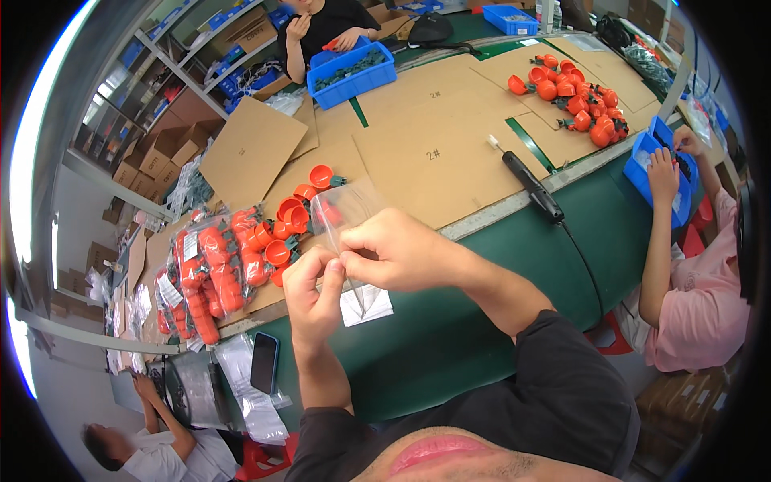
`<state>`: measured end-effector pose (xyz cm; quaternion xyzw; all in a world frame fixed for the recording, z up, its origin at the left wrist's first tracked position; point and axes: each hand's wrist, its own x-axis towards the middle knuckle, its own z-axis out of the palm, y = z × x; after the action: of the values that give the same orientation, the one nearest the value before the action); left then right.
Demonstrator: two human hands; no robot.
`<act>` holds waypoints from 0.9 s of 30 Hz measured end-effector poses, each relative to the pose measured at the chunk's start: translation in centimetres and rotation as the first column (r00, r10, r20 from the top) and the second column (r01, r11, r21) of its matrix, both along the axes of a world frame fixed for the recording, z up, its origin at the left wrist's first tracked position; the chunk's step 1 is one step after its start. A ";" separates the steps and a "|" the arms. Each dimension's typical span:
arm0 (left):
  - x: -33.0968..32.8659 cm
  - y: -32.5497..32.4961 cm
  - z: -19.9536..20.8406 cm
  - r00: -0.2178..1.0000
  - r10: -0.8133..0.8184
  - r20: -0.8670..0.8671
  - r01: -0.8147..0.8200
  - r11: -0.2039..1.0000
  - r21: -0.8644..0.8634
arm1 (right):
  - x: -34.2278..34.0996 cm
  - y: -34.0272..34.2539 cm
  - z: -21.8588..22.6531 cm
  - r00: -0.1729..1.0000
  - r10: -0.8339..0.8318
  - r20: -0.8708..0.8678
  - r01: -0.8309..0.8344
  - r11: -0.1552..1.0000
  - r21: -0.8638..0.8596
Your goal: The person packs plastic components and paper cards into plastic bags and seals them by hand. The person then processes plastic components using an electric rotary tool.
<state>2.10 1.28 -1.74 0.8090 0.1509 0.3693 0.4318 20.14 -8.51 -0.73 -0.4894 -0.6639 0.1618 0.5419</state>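
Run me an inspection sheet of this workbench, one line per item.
Surface: green table covered with cardboard sheets.
Job's things: clear plastic bag with an orange piece inside; loose orange cups; filled packs.
Clutter: phone, empty bags.
Hands: left hand and right hand both pinch the bag.
Cables: black corded tool.
Surroundings: co-workers, blue bins, shelving.

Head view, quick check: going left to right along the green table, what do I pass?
Bagged orange parts → loose orange cups → left hand and right hand, both pinching the clear plastic bag → black electric screwdriver → orange pile → blue bin.
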 end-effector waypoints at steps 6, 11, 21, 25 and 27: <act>0.8 -0.7 0.2 0.990 0.139 0.018 -0.140 0.971 0.196 | -0.6 0.4 -0.7 0.988 -0.137 0.068 0.131 0.988 0.085; 1.1 -1.3 0.6 0.975 0.220 0.032 -0.217 0.909 0.357 | -0.8 0.4 -0.7 0.969 -0.220 0.109 0.209 0.972 0.106; 0.1 -0.8 1.2 0.951 0.302 0.061 -0.307 0.916 0.257 | 0.5 -0.3 -0.2 0.941 -0.326 0.093 0.317 0.943 0.102; -0.1 -0.9 1.1 0.952 0.304 -0.027 -0.279 0.903 0.327 | -0.2 0.5 -0.1 0.954 -0.261 0.150 0.259 0.965 0.031; 0.3 -1.0 0.9 0.962 0.271 -0.027 -0.251 0.920 0.301 | -0.3 0.5 -0.6 0.946 -0.275 0.170 0.277 0.961 0.012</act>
<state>2.44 0.26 -0.82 0.8489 0.2153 0.4143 0.2477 19.87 -8.02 -1.36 -0.5927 -0.6317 0.0461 0.4976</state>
